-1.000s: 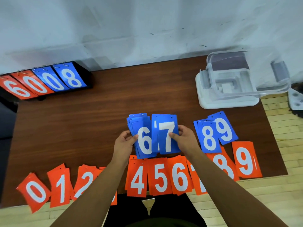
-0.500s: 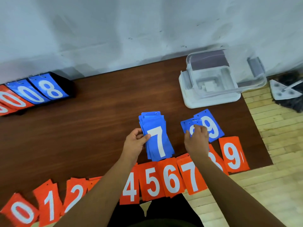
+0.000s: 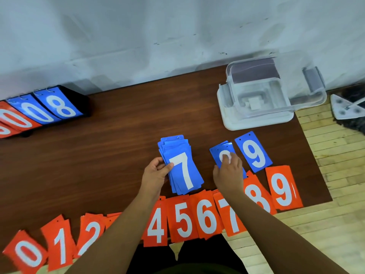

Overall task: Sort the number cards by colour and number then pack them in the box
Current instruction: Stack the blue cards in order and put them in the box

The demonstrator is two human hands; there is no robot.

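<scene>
My left hand (image 3: 156,173) grips a stack of blue number cards (image 3: 180,165) with a 7 on top, held just above the brown table (image 3: 110,147). My right hand (image 3: 230,171) rests on the blue 8 cards (image 3: 221,152), fingers over the digit; whether it pinches a card I cannot tell. A blue 9 card (image 3: 253,152) lies just right of them. Orange cards 0 to 9 lie in a row along the near edge, among them the orange 5 (image 3: 183,219) and orange 9 (image 3: 283,187). The clear plastic box (image 3: 276,107) stands open at the back right on its white lid (image 3: 254,122).
A flip scoreboard (image 3: 51,108) showing 0 and 8 in blue sits at the back left against the white wall. The table's right edge drops to a wooden floor (image 3: 324,194). A white mop head (image 3: 345,108) lies on the floor at the far right.
The blue 7 card went from my right hand onto the stack in my left. My right hand then moved right onto the blue 8 cards. The view has shifted right.
</scene>
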